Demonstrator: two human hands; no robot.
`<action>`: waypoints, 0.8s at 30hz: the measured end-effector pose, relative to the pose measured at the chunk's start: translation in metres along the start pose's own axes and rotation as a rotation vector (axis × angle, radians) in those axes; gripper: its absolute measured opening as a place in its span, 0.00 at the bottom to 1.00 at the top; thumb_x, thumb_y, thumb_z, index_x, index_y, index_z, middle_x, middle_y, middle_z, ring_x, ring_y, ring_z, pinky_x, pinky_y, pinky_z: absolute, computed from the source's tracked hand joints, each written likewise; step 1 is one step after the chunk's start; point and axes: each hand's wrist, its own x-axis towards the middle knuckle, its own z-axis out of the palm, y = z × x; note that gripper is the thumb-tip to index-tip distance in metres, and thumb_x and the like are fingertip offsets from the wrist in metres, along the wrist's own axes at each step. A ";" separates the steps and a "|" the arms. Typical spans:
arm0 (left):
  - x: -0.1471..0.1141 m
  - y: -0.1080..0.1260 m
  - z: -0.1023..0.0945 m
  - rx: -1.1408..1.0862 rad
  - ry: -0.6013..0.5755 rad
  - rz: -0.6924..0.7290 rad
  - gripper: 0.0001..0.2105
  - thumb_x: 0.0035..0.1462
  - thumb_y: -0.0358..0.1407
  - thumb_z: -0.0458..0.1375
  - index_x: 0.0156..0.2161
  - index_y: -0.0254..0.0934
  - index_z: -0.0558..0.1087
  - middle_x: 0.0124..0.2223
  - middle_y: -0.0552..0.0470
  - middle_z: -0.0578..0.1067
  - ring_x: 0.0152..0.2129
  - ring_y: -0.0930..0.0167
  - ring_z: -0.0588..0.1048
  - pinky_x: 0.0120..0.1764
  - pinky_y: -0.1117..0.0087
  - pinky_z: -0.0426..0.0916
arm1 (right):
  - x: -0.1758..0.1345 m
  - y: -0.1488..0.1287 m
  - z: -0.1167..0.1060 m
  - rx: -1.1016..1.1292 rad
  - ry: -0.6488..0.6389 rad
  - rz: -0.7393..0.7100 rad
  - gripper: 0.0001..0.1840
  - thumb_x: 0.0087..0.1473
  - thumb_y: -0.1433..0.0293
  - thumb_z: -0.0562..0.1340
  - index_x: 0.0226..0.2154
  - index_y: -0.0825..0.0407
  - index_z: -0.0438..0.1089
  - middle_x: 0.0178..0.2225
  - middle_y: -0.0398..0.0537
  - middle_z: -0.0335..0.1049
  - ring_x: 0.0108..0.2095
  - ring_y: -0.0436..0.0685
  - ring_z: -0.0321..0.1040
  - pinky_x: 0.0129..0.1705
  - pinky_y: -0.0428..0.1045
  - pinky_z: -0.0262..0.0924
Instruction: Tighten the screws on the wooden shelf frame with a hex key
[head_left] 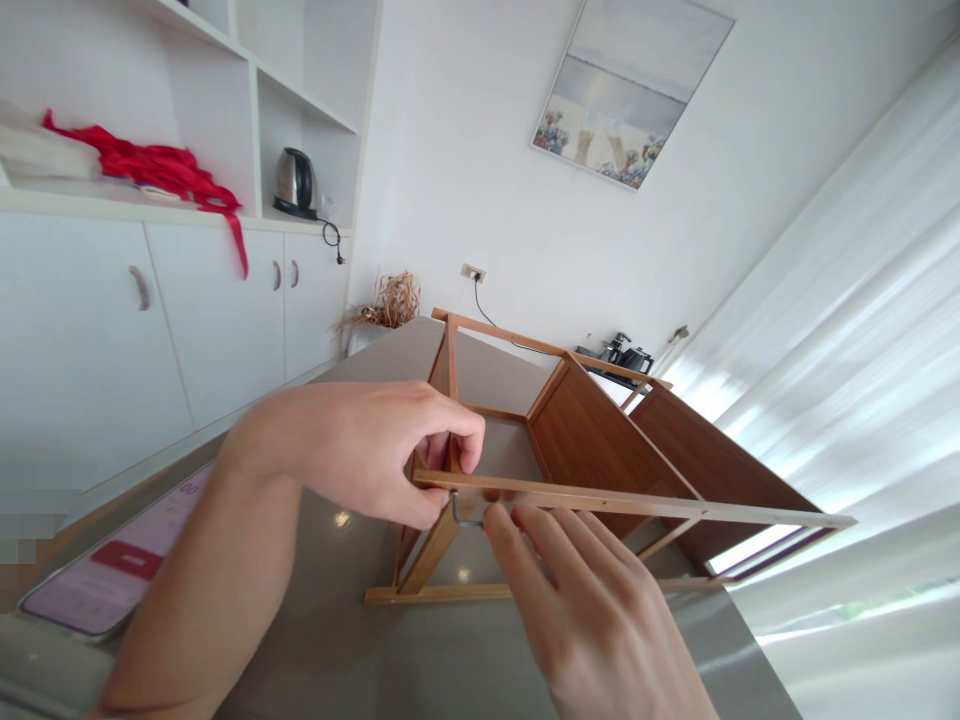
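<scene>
A wooden shelf frame with brown panels lies on its side on the grey table. My left hand is closed around the near end of its upper rail, thumb below and fingers over the corner. Close beside that thumb, a bent hex key has its short end up at the underside of the rail. The fingertips of my right hand pinch the long end of the key. Part of the joint is hidden behind the left fingers.
On the left lies a phone with its screen lit. White cabinets stand behind it, with a kettle and red ribbon on their shelves. Dried plants are beyond the table; white curtains hang at right.
</scene>
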 end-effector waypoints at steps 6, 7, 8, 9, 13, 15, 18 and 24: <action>0.000 0.000 0.000 -0.023 -0.005 0.010 0.10 0.46 0.34 0.59 0.37 0.42 0.73 0.34 0.56 0.77 0.29 0.71 0.73 0.32 0.73 0.65 | -0.005 -0.010 0.028 0.350 0.030 0.214 0.10 0.66 0.75 0.54 0.35 0.52 0.68 0.25 0.42 0.68 0.23 0.50 0.64 0.26 0.46 0.56; 0.000 0.000 0.000 -0.026 -0.008 0.009 0.09 0.46 0.34 0.59 0.37 0.42 0.72 0.34 0.56 0.77 0.29 0.71 0.73 0.33 0.73 0.65 | -0.006 -0.013 0.035 0.415 0.037 0.264 0.10 0.66 0.74 0.54 0.34 0.52 0.67 0.24 0.41 0.68 0.22 0.49 0.64 0.25 0.45 0.54; 0.000 0.000 0.000 -0.028 -0.009 0.008 0.09 0.46 0.35 0.59 0.37 0.42 0.72 0.34 0.56 0.77 0.29 0.71 0.74 0.33 0.72 0.66 | -0.006 -0.016 0.040 0.484 0.038 0.315 0.10 0.66 0.72 0.54 0.34 0.51 0.67 0.23 0.40 0.68 0.21 0.48 0.64 0.24 0.44 0.53; 0.000 0.001 0.000 -0.027 -0.010 0.005 0.09 0.46 0.35 0.59 0.37 0.43 0.72 0.34 0.56 0.77 0.29 0.71 0.74 0.33 0.72 0.66 | -0.007 -0.019 0.044 0.554 0.037 0.358 0.09 0.66 0.71 0.54 0.35 0.50 0.68 0.23 0.39 0.69 0.20 0.47 0.65 0.23 0.43 0.54; 0.000 0.002 -0.001 -0.028 -0.018 -0.007 0.10 0.46 0.35 0.59 0.37 0.43 0.72 0.36 0.56 0.77 0.31 0.70 0.74 0.34 0.73 0.66 | -0.006 -0.029 0.052 0.820 0.011 0.520 0.08 0.66 0.67 0.56 0.38 0.49 0.70 0.26 0.39 0.74 0.24 0.47 0.72 0.23 0.38 0.57; 0.000 0.002 -0.001 -0.032 -0.021 -0.007 0.10 0.46 0.35 0.59 0.37 0.42 0.72 0.36 0.56 0.77 0.32 0.70 0.74 0.34 0.73 0.66 | -0.003 -0.033 0.051 0.923 -0.024 0.581 0.08 0.65 0.66 0.57 0.38 0.49 0.71 0.29 0.40 0.77 0.27 0.47 0.75 0.23 0.36 0.60; 0.000 0.002 -0.001 -0.026 -0.016 -0.002 0.11 0.45 0.35 0.59 0.37 0.42 0.72 0.36 0.55 0.77 0.32 0.70 0.74 0.33 0.74 0.66 | 0.002 -0.038 0.050 1.035 -0.053 0.619 0.08 0.66 0.66 0.57 0.40 0.49 0.71 0.31 0.41 0.79 0.31 0.48 0.78 0.23 0.34 0.61; 0.000 0.002 0.000 -0.007 0.001 0.004 0.10 0.45 0.35 0.59 0.37 0.42 0.72 0.36 0.55 0.77 0.32 0.69 0.74 0.33 0.74 0.66 | -0.001 -0.044 0.062 0.995 0.096 0.531 0.09 0.66 0.67 0.55 0.38 0.50 0.70 0.30 0.41 0.78 0.28 0.47 0.77 0.30 0.37 0.67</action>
